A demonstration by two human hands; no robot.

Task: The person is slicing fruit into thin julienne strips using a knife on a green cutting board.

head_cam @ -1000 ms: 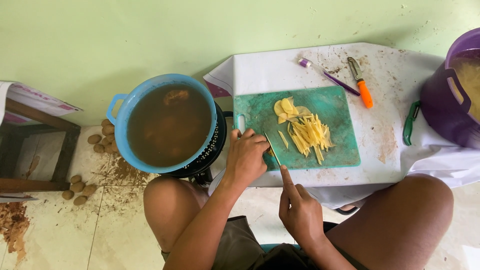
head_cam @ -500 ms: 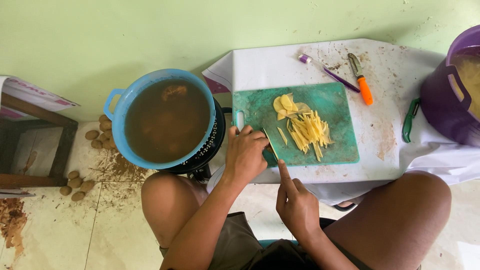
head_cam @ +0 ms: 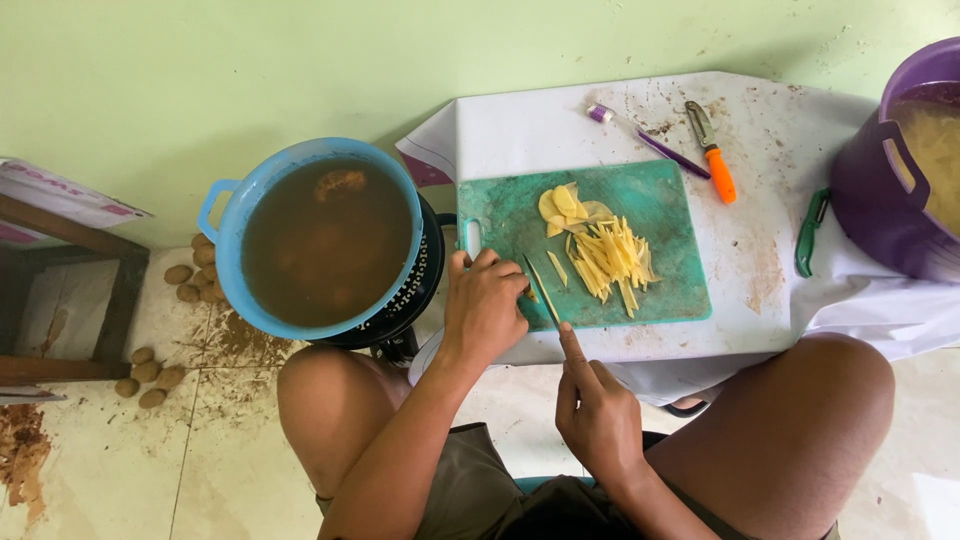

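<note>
Green plastic board (head_cam: pixel 660 215): right hand (head_cam: pixel 598 415) grips thin knife (head_cam: pixel 543 290), left hand (head_cam: pixel 487 305) pinches potato.

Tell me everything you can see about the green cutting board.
The green cutting board looks like plastic, rectangular with rounded corners and a slot handle at its left end. It lies flat on a white, dirt-stained sheet. Yellow strips and thin slices rest on it. The left hand presses on its near-left corner, and a knife in the right hand lies across its near edge.

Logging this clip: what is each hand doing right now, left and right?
Left hand: closed, fingers curled down on the green cutting board; what is under them is hidden.
Right hand: closed, holding a knife.
</note>
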